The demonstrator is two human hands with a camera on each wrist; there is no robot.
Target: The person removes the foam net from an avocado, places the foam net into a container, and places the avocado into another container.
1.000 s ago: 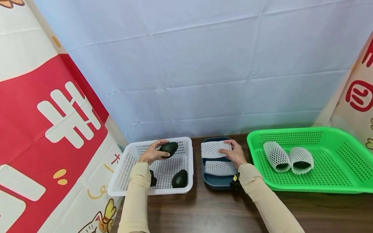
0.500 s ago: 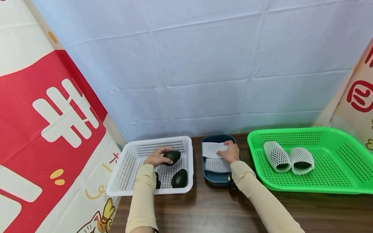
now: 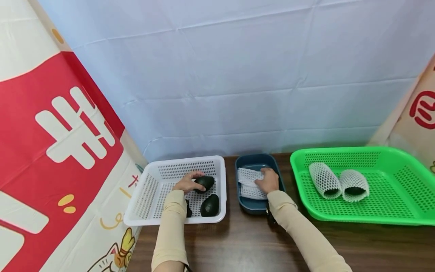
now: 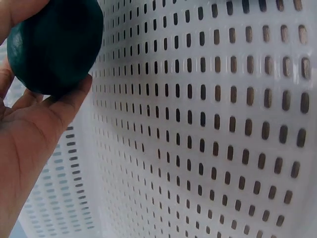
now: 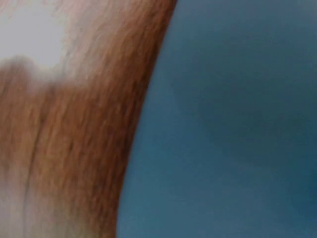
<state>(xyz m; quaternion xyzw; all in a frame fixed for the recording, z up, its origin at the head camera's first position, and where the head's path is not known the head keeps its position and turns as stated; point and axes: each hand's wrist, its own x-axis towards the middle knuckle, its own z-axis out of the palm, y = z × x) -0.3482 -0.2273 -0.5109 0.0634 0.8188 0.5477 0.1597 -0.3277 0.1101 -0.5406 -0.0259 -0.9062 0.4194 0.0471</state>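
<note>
In the head view my left hand grips a dark green avocado inside the white basket. The left wrist view shows this avocado between thumb and fingers, near the perforated basket wall. A second avocado lies in the basket's near right corner. Over the blue tray, my right hand pinches the right side of a white foam net sleeve. Another foam net sleeve lies nearer, partly overlapped by the first. Only tray wall and wood appear in the right wrist view.
To the right stands a large green basket, holding two net-sleeved avocados side by side. All containers rest on a brown wooden table. A pale cloth hangs behind, with printed cloth at the left.
My left hand has moved the avocado rightward and lower in the white basket. My right hand has shifted slightly left and drawn the upper net sleeve nearer, over the other one.
</note>
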